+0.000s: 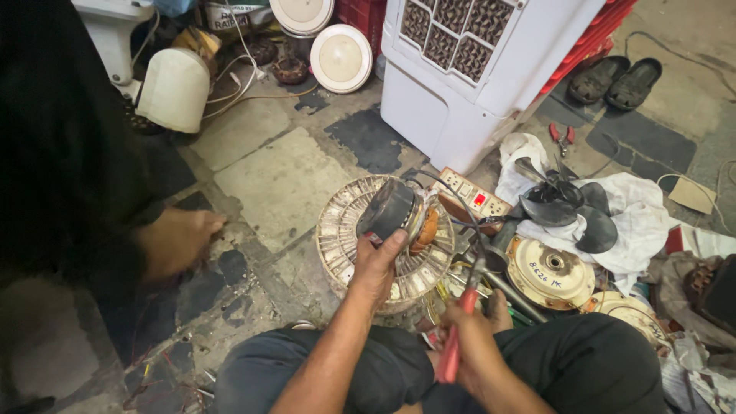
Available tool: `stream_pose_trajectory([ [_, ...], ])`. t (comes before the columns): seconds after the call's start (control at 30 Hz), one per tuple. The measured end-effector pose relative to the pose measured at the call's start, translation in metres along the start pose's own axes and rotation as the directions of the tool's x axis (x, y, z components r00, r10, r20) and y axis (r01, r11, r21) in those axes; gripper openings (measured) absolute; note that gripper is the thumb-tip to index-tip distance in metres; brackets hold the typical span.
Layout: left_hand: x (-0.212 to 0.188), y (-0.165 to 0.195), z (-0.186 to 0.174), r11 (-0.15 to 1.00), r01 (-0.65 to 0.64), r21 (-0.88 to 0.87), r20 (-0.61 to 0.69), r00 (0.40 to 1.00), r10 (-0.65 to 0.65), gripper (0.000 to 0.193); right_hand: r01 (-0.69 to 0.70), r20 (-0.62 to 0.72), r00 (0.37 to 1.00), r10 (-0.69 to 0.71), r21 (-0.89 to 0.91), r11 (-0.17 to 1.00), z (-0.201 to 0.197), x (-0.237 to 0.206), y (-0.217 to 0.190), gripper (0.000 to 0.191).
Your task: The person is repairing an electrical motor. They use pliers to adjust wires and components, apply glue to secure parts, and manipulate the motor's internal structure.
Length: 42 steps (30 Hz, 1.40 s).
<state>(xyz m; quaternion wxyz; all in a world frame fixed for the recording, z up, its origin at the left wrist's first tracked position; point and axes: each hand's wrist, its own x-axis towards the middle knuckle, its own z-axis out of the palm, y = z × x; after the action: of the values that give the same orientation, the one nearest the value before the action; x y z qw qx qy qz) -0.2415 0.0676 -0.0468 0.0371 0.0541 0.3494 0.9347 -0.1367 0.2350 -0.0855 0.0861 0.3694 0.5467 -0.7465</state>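
Air cooler point(468, 69): white, stood on the stone floor point(284, 180) at the top.
Sandals point(616, 80): dark pair, laid beside red crates point(606, 31).
Pliers point(562, 138): red-handled, left near a white cloth point(636, 203).
Fan blades point(571, 207): dark, rested on the cloth.
Power strip point(473, 193): set beside the cooler.
Round covers point(341, 57): white, propped at the top.
Co-worker's hand point(178, 241): lowered to the floor at left.

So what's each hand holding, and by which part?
Left hand grips the motor by its dark casing; right hand holds pliers by the red handles.
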Motion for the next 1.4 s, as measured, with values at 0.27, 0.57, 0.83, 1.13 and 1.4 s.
stream_pose_trajectory([
  [0.27,0.000,0.016,-0.003,0.945,-0.124,0.302,0.038,0.992,0.118,0.075,0.098,0.028,0.995,-0.095,-0.435,0.895,-0.053,0.036,0.046,0.045],
  [0.57,-0.003,0.000,-0.010,0.991,0.108,0.081,0.100,0.988,-0.116,0.091,0.708,0.329,0.690,-0.644,-0.122,0.696,-0.050,0.027,-0.031,0.037],
  [0.83,-0.001,-0.012,-0.026,0.968,0.196,-0.157,0.184,0.969,-0.166,0.092,-0.033,0.409,0.906,-0.110,0.327,0.944,0.008,0.003,-0.066,0.072],
  [1.13,-0.006,0.009,0.001,0.989,0.069,0.128,0.115,0.990,-0.083,0.103,0.430,0.650,0.684,-0.330,0.006,0.903,0.039,-0.024,-0.103,0.070],
  [1.4,-0.005,0.023,0.006,0.951,-0.047,0.307,0.150,0.989,0.000,0.099,0.536,0.516,0.735,-0.440,-0.044,0.843,0.032,-0.018,-0.097,0.056],
])
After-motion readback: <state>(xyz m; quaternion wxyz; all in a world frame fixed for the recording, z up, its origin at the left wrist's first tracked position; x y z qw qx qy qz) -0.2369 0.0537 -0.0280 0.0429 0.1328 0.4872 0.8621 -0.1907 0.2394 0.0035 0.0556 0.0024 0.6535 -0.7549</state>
